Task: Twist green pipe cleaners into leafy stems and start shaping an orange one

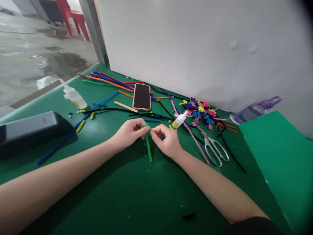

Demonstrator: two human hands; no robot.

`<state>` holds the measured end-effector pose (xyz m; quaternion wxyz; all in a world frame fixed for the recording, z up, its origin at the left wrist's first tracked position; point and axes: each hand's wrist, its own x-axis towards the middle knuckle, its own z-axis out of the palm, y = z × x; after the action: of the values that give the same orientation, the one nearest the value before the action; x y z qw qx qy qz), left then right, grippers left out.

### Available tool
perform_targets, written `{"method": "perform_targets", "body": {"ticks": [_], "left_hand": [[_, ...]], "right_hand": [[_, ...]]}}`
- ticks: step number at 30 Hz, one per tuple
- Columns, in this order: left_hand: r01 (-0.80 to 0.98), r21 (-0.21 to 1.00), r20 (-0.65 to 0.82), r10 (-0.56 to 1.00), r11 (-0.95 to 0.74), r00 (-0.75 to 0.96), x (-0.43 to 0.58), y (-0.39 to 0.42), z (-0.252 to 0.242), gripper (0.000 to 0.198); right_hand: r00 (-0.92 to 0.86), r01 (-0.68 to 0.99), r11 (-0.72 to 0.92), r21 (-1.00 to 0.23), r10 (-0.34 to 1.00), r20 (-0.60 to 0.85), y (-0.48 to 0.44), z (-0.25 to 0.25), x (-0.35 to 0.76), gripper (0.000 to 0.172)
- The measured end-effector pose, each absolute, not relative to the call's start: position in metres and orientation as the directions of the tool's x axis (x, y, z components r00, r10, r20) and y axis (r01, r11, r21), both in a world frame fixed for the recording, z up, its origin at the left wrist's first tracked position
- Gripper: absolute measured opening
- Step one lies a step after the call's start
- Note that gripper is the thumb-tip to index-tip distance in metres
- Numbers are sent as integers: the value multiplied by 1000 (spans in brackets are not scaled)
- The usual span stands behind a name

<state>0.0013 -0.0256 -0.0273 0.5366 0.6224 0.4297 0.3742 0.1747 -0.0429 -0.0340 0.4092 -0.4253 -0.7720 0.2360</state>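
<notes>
Between my two hands is a bright green pipe cleaner [148,148], its top bent into a small shape and its tail hanging down. My left hand [132,132] pinches the bent top with thumb and fingers. From the other side, the thumb and fingertips of my right hand [167,138] close on the same piece near its top. A small white glue bottle [179,120] stands tilted just beyond my right hand. Silver scissors [212,147] lie to the right, beside a pink pipe cleaner [195,143].
A pile of colourful pipe-cleaner flowers [199,109] sits at the back right, near a purple water bottle [256,109]. Behind my hands lie a phone [141,97] and a wooden stick [126,106]. At left are another glue bottle [74,96] and a dark box-like device [34,130].
</notes>
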Motion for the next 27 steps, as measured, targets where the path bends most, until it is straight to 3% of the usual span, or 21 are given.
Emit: {"method": "perform_targets", "body": {"ticks": [19, 27], "left_hand": [[82, 997, -16, 957, -8, 290, 1, -26, -27, 22], [-95, 994, -38, 979, 58, 203, 2, -24, -32, 21]], "right_hand": [[-315, 402, 528, -748, 847, 428, -43, -33, 175, 12], [-398, 329, 516, -791, 835, 380, -42, -33, 175, 30]]}}
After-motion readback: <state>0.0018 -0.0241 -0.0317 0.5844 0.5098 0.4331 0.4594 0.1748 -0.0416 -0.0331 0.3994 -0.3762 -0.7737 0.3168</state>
